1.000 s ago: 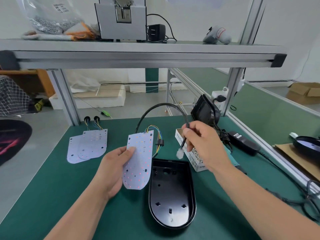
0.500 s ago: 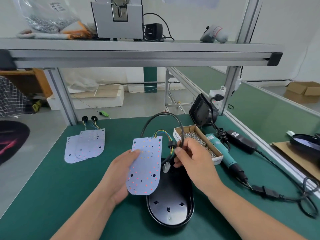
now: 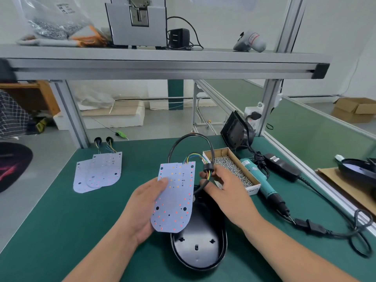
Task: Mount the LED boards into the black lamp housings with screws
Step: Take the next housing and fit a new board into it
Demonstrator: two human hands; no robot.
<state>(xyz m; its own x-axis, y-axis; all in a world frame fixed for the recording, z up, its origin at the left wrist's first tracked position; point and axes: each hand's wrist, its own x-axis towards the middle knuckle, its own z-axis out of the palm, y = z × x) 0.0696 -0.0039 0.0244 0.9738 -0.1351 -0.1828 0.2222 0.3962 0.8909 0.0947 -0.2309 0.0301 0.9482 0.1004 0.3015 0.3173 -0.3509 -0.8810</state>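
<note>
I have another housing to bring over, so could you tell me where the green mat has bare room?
Bare mat lies between the spare LED boards and the left hand, and along the near left corner. The right side is crowded: screw box, electric screwdriver, power adapter and looped cable.

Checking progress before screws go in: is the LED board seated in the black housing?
Out. The left hand holds the LED board tilted above the black housing, whose floor shows bare. The right hand grips its cable.
</note>
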